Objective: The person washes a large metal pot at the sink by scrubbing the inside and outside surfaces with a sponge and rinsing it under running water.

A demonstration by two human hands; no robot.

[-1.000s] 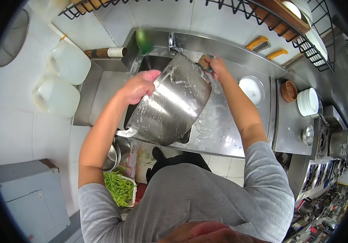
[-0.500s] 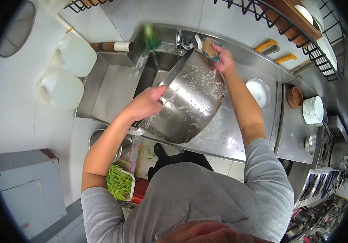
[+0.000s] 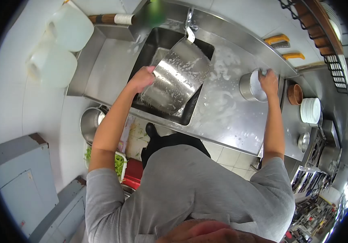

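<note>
A large stainless steel pot (image 3: 178, 75) lies tilted in the sink, white suds streaking its shiny side. My left hand (image 3: 142, 79) is closed on the pot's edge at its left. Over on the right, my right hand (image 3: 268, 83) reaches to the rim of a smaller metal pot (image 3: 246, 87) holding whitish, foamy liquid. Its fingers are bent down at the liquid; what they hold, if anything, is hidden. The sponge seen earlier does not show clearly now.
The dark sink basin (image 3: 190, 115) surrounds the large pot, below a faucet (image 3: 190, 20). Suds cover the steel counter (image 3: 222, 117). Yellow-handled knives (image 3: 277, 39) hang at the back wall. White plates (image 3: 310, 110) and a brown bowl (image 3: 295, 94) stand right; plastic jugs (image 3: 54, 65) are left.
The large pot has gone down into the sink with my left hand still on it. My right hand has left the pot and moved right to the smaller pot.
</note>
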